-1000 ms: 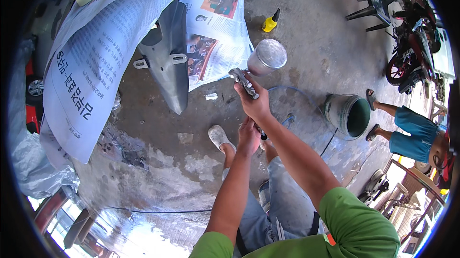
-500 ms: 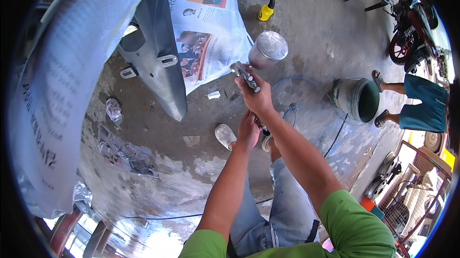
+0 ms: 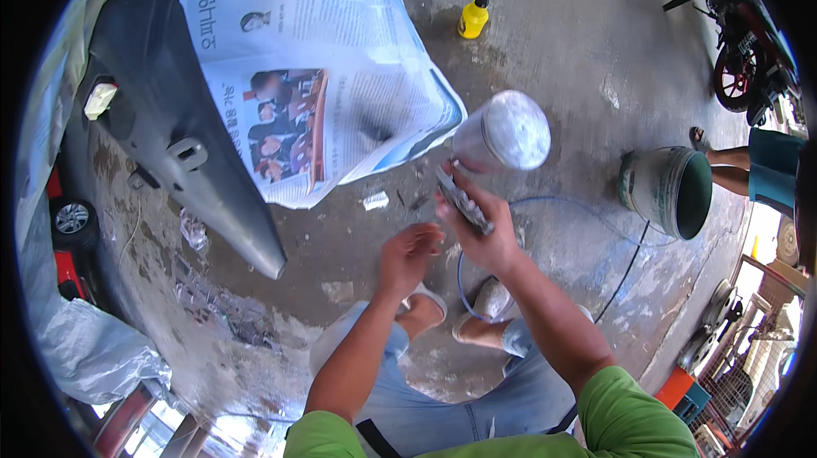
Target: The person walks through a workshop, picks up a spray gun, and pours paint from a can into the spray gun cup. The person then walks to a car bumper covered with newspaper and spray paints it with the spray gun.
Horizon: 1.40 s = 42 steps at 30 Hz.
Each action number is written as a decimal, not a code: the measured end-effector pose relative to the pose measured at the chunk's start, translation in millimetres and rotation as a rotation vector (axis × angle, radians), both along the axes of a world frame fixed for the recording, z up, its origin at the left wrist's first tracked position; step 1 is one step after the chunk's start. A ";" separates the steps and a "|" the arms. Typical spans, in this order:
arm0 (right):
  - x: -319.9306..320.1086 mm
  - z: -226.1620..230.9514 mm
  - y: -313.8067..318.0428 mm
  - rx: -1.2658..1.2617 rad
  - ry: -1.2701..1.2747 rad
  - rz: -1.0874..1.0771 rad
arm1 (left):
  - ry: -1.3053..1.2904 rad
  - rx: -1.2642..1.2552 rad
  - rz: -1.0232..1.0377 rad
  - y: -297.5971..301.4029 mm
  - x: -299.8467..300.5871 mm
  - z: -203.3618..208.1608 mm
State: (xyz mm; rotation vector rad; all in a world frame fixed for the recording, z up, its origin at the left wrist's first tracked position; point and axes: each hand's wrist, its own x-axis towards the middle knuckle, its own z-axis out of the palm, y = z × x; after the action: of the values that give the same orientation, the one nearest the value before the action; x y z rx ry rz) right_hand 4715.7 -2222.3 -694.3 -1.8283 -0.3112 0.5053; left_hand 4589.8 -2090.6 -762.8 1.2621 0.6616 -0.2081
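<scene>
My right hand (image 3: 492, 224) is closed around the grip of a metal spray gun (image 3: 462, 197). The gun's silvery paint cup (image 3: 504, 133) sits beyond my fingers. Beside it, to the left, is my left hand (image 3: 408, 255), slightly blurred, its fingers loosely bent and nothing in them. A thin blue air hose (image 3: 460, 277) loops down near my right foot. Ahead on the left is a dark grey vehicle body panel (image 3: 170, 109) with slotted tabs and a tapered end. Newspaper (image 3: 357, 58) is spread along its right side.
On the concrete floor stands a yellow bottle with a black top (image 3: 474, 11). To the right are a paint-stained bucket (image 3: 638, 181), another person's legs (image 3: 734, 170) and a motorcycle (image 3: 745, 58). Crumpled plastic (image 3: 193, 230) lies below the panel; plastic sheeting (image 3: 94, 356) hangs at the left.
My left hand has come away from below the right hand and moved left. The right hand and spray gun shifted slightly right and down. My view has shifted, showing more of the newspaper.
</scene>
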 end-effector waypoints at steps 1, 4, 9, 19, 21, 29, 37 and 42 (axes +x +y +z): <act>1.6 -9.3 -9.2 0.046 -0.054 0.034 | -0.078 0.124 0.102 10.0 5.5 -9.4; 5.0 -20.3 -42.0 0.112 -0.084 0.148 | -0.023 0.363 0.080 44.2 49.7 19.0; 17.6 -50.1 -89.0 0.399 -0.221 0.307 | -0.040 0.044 -0.145 56.3 72.3 55.9; -3.2 -50.7 -131.6 0.848 -0.014 0.362 | -0.190 -0.542 -0.320 6.4 34.9 69.6; -3.4 -41.8 -135.5 0.824 0.001 0.391 | -0.186 -0.566 -0.307 -1.6 29.5 73.2; 3.4 -22.4 -141.8 0.865 -0.128 0.480 | -0.306 -0.587 -0.265 -22.2 11.7 98.9; -21.9 -2.5 -77.3 0.267 -0.186 0.215 | -0.246 0.654 -0.395 -42.4 3.6 19.3; -44.3 -38.0 0.2 0.120 -0.202 0.089 | -0.295 0.581 -0.343 -58.3 -9.2 -17.1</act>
State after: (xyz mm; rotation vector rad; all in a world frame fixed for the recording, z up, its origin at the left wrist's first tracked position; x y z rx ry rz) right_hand 4671.4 -2222.1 -732.2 -1.7570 -0.5506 0.3549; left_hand 4580.6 -2148.9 -779.9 1.9225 0.2459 -0.1072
